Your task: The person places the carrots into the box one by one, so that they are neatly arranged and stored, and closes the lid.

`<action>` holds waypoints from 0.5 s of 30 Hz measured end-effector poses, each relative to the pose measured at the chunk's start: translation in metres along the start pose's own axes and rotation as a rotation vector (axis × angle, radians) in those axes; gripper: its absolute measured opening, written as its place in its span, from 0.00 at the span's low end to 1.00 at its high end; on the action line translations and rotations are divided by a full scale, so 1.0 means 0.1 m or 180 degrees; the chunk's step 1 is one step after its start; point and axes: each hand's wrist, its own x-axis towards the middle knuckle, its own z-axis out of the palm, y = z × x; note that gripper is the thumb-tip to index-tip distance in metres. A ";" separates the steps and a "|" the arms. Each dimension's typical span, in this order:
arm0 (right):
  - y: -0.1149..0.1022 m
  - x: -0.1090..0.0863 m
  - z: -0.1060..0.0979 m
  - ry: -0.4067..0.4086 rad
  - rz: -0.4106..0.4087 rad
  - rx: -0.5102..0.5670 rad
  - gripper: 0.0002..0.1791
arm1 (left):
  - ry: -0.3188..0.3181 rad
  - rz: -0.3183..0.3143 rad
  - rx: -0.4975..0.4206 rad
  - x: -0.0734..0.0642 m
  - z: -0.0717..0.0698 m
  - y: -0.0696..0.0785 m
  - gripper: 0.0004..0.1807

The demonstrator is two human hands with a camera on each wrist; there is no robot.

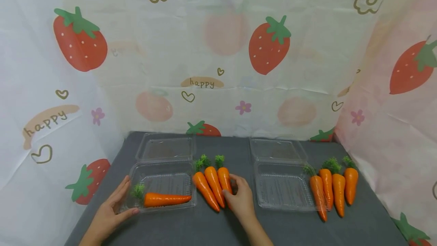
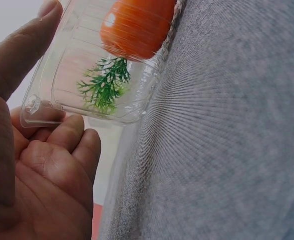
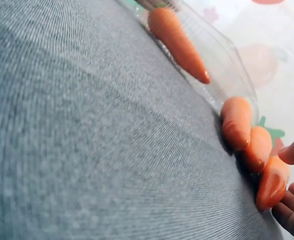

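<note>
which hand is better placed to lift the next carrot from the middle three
Right, most likely: the right hand has its fingers on the rightmost middle carrot, while the left hand is at the outer end of the left box, which lies between it and the middle carrots.

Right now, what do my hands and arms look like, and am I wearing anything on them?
Your left hand and right hand look bare, each with ordinary fingers and thumb. I see no gloves, rings or sleeves, and no cables or markings, on the parts in view.
</note>
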 end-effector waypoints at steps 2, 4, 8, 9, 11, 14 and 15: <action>0.02 0.00 0.00 -0.0032 0.0101 -0.0015 0.29 | 0.0001 -0.0009 -0.0010 -0.01 0.00 0.00 0.51; 0.03 0.00 0.00 -0.0055 0.0185 -0.0011 0.30 | 0.0004 -0.0027 -0.0008 -0.01 0.00 0.00 0.51; 0.05 0.01 0.01 -0.0102 0.0300 -0.0018 0.30 | -0.0002 -0.0002 -0.0013 -0.01 0.00 0.01 0.51; 0.05 0.01 0.01 -0.0111 0.0323 -0.0017 0.30 | -0.0006 0.0008 -0.0021 -0.01 0.00 0.01 0.51; 0.06 0.02 0.01 -0.0122 0.0357 -0.0025 0.30 | -0.0013 0.0050 -0.0049 -0.01 -0.01 0.01 0.51; 0.07 0.03 0.02 -0.0124 0.0353 -0.0049 0.31 | -0.0019 0.0083 -0.0080 -0.01 -0.01 0.00 0.51; 0.07 0.03 0.02 -0.0121 0.0353 -0.0067 0.30 | -0.0024 0.0081 -0.0082 -0.01 -0.01 0.00 0.51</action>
